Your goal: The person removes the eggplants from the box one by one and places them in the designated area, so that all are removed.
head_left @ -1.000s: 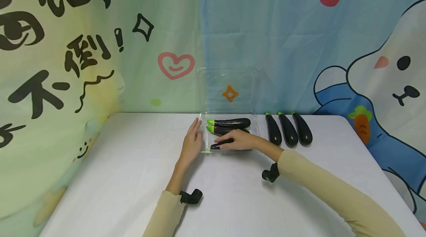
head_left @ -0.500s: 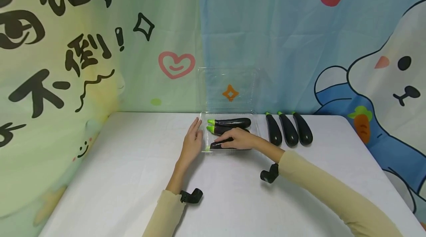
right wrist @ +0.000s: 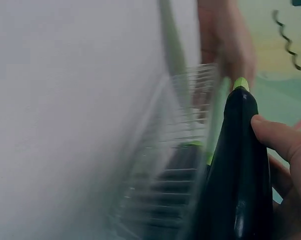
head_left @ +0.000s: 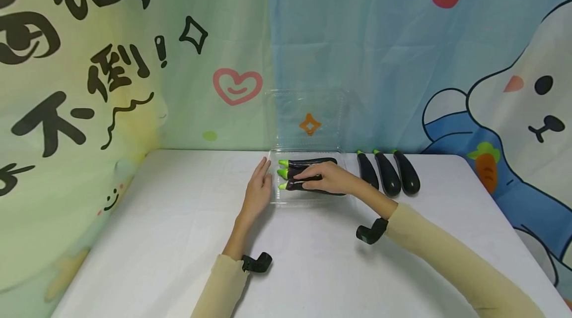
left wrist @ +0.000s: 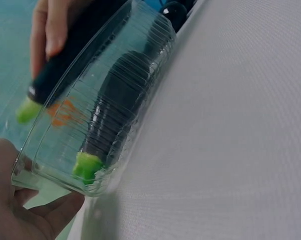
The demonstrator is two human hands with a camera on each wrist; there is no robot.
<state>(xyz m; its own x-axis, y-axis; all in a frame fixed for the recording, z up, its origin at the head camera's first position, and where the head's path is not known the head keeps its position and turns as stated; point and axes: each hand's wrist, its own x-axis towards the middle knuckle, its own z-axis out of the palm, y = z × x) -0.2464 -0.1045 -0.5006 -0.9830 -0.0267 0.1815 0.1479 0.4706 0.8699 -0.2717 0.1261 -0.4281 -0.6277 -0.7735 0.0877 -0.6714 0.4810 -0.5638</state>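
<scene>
My right hand [head_left: 332,178] grips a dark purple eggplant [head_left: 295,186] with a green stem end, thumb on one side and fingers on the other. In the left wrist view this eggplant [left wrist: 65,67] is raised to the rim of a clear plastic container [head_left: 286,202]. Two more eggplants, one at the back [head_left: 313,162] and one before it [head_left: 288,174], lie inside, partly hidden by the right hand. My left hand [head_left: 258,189] rests with extended fingers against the container's left side. Through the ribbed wall, an eggplant [left wrist: 110,115] shows in the left wrist view.
The container's transparent lid [head_left: 308,102] stands raised at the back, against the printed curtain [head_left: 384,60]. Three eggplants lie side by side right of the container: a left one [head_left: 367,171], a middle one [head_left: 387,175] and a right one [head_left: 406,174]. A white cloth covers the table [head_left: 178,219].
The right hand has lifted the eggplant from the container's near side, moving it up and slightly right. Its green end now shows. The left hand has stayed at the container's left side.
</scene>
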